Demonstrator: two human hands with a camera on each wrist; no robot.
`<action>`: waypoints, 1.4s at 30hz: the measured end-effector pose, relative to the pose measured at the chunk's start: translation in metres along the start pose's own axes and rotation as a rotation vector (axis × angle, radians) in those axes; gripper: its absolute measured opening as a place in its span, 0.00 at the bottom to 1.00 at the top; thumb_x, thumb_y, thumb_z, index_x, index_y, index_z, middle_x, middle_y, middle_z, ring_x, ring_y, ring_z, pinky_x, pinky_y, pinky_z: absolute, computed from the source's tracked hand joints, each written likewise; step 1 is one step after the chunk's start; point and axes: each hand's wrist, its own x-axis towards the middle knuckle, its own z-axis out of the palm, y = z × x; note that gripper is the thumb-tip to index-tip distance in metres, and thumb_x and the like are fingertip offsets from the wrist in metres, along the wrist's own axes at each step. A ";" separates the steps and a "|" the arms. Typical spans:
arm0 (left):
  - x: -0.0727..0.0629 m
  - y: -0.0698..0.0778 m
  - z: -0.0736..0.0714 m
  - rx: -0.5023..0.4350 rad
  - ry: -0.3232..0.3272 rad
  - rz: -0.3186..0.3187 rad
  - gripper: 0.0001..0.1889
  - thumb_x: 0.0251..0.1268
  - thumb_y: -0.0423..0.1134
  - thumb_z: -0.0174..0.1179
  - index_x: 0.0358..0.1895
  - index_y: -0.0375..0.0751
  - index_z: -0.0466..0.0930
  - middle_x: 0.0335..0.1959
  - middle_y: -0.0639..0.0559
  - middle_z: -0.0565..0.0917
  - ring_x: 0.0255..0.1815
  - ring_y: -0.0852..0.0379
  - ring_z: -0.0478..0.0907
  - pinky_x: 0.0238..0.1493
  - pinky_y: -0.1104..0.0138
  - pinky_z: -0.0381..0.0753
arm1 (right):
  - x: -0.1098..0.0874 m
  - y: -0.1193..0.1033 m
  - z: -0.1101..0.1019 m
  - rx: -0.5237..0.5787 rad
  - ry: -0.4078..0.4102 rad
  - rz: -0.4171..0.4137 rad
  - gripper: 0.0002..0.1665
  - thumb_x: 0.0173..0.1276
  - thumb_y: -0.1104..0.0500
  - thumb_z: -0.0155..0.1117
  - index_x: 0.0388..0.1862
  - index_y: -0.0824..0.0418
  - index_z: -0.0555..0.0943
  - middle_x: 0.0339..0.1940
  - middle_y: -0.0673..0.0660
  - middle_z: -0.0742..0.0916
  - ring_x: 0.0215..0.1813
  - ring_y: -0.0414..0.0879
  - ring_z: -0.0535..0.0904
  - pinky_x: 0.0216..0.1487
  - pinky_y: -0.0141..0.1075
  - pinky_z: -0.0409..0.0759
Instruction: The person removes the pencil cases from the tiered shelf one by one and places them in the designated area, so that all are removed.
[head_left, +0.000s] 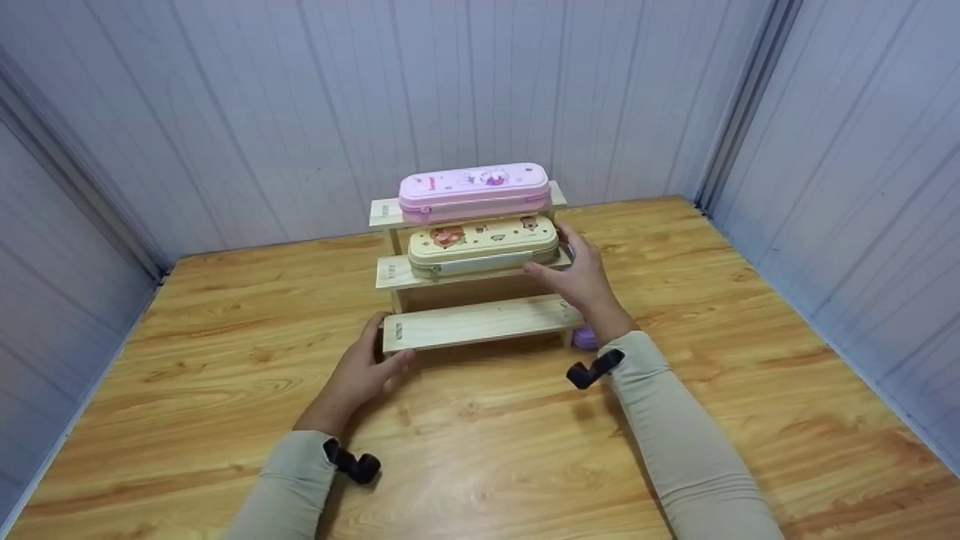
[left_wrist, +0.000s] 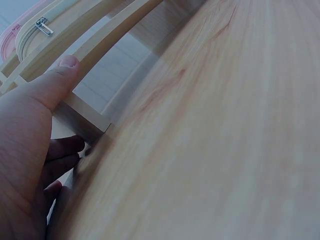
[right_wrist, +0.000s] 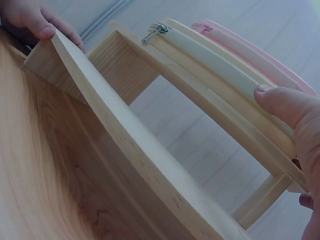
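Note:
A three-step wooden rack (head_left: pixel 480 324) stands on the table. My left hand (head_left: pixel 362 375) holds the left end of its lowest step, thumb (left_wrist: pixel 60 75) on the front edge and the other fingers round the end. On the middle step lies a cream-yellow zipped pencil case (head_left: pixel 487 244) with small printed pictures. My right hand (head_left: pixel 581 274) grips that case's right end, thumb (right_wrist: pixel 280 101) against its front side and fingers behind. A pink pencil case (head_left: pixel 476 187) rests on the top step. The lowest step carries nothing.
A purple object (head_left: pixel 584 337) sits on the table beside the rack's right end, partly hidden by my right wrist. The wood-grain table (head_left: pixel 465 450) is bounded by pale panelled walls (head_left: pixel 360 97) at the back and both sides.

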 end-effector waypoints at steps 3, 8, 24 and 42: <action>0.000 0.001 -0.001 0.016 0.001 0.004 0.50 0.64 0.61 0.66 0.81 0.45 0.48 0.69 0.37 0.72 0.67 0.41 0.72 0.71 0.48 0.62 | 0.000 -0.001 0.000 0.004 -0.003 -0.013 0.59 0.52 0.43 0.83 0.79 0.57 0.63 0.71 0.60 0.75 0.75 0.56 0.62 0.77 0.51 0.54; 0.000 0.001 -0.001 0.035 0.000 -0.004 0.50 0.65 0.63 0.65 0.81 0.45 0.48 0.72 0.36 0.69 0.72 0.39 0.66 0.73 0.46 0.61 | -0.001 -0.001 0.001 0.019 -0.020 -0.013 0.57 0.54 0.43 0.82 0.78 0.55 0.64 0.69 0.60 0.73 0.74 0.55 0.58 0.75 0.48 0.60; -0.001 0.002 -0.002 0.017 -0.006 -0.019 0.51 0.63 0.64 0.65 0.81 0.47 0.48 0.74 0.37 0.67 0.73 0.40 0.64 0.73 0.46 0.60 | 0.001 -0.005 0.002 0.283 -0.115 -0.016 0.47 0.62 0.61 0.75 0.76 0.66 0.63 0.68 0.63 0.75 0.69 0.51 0.71 0.63 0.37 0.73; 0.000 0.001 -0.002 0.008 -0.012 -0.007 0.50 0.64 0.62 0.66 0.80 0.45 0.49 0.73 0.37 0.68 0.73 0.41 0.66 0.72 0.46 0.61 | 0.002 -0.010 0.000 0.440 -0.238 -0.047 0.42 0.63 0.72 0.64 0.74 0.73 0.59 0.71 0.69 0.70 0.68 0.53 0.69 0.61 0.31 0.75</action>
